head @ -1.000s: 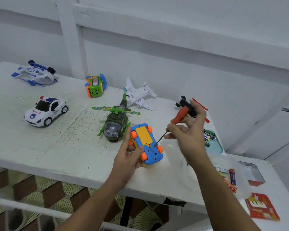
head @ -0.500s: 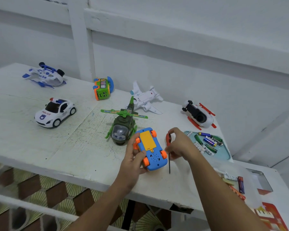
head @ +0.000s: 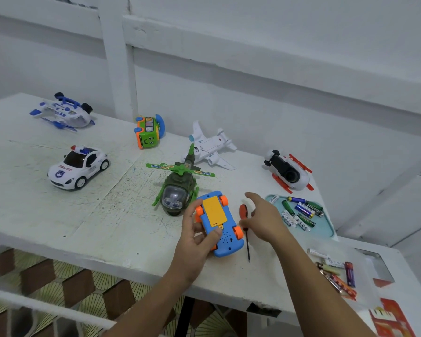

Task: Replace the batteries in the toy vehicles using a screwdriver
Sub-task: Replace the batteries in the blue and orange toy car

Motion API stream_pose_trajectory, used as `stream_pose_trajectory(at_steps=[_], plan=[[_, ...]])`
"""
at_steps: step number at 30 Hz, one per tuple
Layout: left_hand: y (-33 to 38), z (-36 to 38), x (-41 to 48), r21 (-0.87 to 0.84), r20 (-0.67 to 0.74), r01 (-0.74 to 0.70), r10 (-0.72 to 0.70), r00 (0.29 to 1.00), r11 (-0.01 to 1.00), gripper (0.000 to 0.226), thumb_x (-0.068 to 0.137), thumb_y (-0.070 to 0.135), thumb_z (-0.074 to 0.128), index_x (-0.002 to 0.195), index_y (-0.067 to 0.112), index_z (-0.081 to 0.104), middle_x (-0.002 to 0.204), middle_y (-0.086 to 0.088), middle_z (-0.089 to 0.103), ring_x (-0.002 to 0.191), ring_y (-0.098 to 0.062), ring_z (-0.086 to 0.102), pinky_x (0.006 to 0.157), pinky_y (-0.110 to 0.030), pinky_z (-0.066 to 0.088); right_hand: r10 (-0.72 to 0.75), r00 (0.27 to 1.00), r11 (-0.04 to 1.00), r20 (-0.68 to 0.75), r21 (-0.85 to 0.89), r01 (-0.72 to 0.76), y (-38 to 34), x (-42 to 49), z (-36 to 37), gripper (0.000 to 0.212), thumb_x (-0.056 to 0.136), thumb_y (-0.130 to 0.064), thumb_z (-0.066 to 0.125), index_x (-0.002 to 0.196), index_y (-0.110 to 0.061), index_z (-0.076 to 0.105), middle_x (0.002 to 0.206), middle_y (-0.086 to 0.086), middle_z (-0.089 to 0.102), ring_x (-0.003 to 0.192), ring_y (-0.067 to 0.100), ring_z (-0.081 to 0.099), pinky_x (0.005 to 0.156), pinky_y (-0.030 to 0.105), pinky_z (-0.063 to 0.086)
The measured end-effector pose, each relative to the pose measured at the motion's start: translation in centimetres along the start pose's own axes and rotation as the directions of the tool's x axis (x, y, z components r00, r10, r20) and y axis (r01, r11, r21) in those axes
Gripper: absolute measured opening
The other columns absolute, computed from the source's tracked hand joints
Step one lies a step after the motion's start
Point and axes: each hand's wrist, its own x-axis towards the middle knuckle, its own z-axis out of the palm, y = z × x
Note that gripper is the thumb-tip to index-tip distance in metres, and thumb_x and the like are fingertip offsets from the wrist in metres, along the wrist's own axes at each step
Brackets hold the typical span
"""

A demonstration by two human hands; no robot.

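A blue toy car [head: 223,229] with orange wheels lies upside down near the table's front edge, its yellow battery cover facing up. My left hand [head: 197,237] grips its left side, thumb on the underside. The screwdriver [head: 245,229], red handle and thin dark shaft, lies flat on the table just right of the car. My right hand [head: 263,218] hovers over it with fingers spread, holding nothing. A teal tray [head: 326,231] to the right holds several batteries [head: 301,211].
Around the white table [head: 58,215] stand a green helicopter [head: 178,188], a white police car [head: 79,166], a white-blue aircraft [head: 63,111], a green bus toy [head: 147,131], a white plane [head: 210,147] and a white-red vehicle [head: 288,172]. Loose batteries in plastic [head: 338,273] lie at the right.
My right hand brought the screwdriver down from the car, laid it on the table beside the car and opened. The left hand kept its hold on the car.
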Motion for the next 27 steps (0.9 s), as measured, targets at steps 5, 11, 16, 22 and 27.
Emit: stream_pose_trajectory(at_steps=[5, 11, 16, 22, 27], plan=[[0.5, 0.6, 0.3, -0.041, 0.011, 0.051, -0.05, 0.999, 0.998, 0.061, 0.09, 0.015, 0.066, 0.132, 0.05, 0.039, 0.121, -0.009, 0.067, 0.108, -0.025, 0.067, 0.088, -0.046, 0.058, 0.005, 1.0, 0.942, -0.011, 0.335, -0.001, -0.1, -2.3, -1.2, 0.016, 0.09, -0.025, 0.065, 0.104, -0.019, 0.064, 0.087, 0.008, 0.067, 0.068, 0.012, 0.063, 0.055, 0.023, 0.045], [2.0, 1.4, 1.0, -0.008, 0.05, 0.02, -0.02, 0.999, 1.0, 0.062, 0.09, 0.025, 0.065, 0.133, 0.058, 0.035, 0.116, -0.004, 0.07, 0.105, -0.025, 0.068, 0.085, -0.043, 0.059, 0.113, 0.99, 0.729, 0.084, 0.67, -0.14, -0.6, -5.1, -0.8, 0.015, 0.096, -0.024, 0.059, 0.103, -0.012, 0.064, 0.09, 0.017, 0.07, 0.065, 0.018, 0.061, 0.054, 0.029, 0.05], [3.8, 1.0, 1.3, -0.054, 0.193, 0.039, -0.028, 0.981, 0.998, 0.061, 0.096, 0.006, 0.054, 0.14, 0.042, 0.032, 0.112, -0.007, 0.073, 0.104, -0.024, 0.07, 0.083, -0.035, 0.058, 0.151, 0.981, 0.576, 0.122, 0.795, -0.188, -1.3, -6.1, -0.7, 0.032, 0.096, -0.03, 0.056, 0.101, -0.001, 0.07, 0.098, 0.026, 0.068, 0.075, 0.026, 0.058, 0.057, 0.032, 0.045], [5.9, -0.6, 2.0, -0.006, 0.259, 0.008, -0.006, 0.966, 1.0, 0.05, 0.096, 0.004, 0.056, 0.134, 0.036, 0.051, 0.123, -0.004, 0.064, 0.1, -0.021, 0.071, 0.079, -0.034, 0.06, 0.167, 0.985, 0.369, 0.039, 0.924, -0.099, -3.0, -7.5, 0.0, 0.012, 0.092, -0.027, 0.059, 0.09, -0.015, 0.061, 0.088, 0.011, 0.07, 0.078, 0.029, 0.065, 0.08, 0.05, 0.054], [6.1, -2.2, 2.3, 0.186, 0.226, -0.09, 0.047, 0.973, 0.978, 0.049, 0.089, 0.025, 0.064, 0.129, 0.052, 0.054, 0.129, 0.001, 0.049, 0.115, -0.018, 0.061, 0.091, -0.042, 0.056, 0.149, 0.987, 0.224, -0.053, 0.974, 0.018, -5.0, -8.5, 0.5, 0.016, 0.078, -0.022, 0.065, 0.089, -0.015, 0.055, 0.083, 0.01, 0.072, 0.069, 0.027, 0.069, 0.073, 0.049, 0.055]])
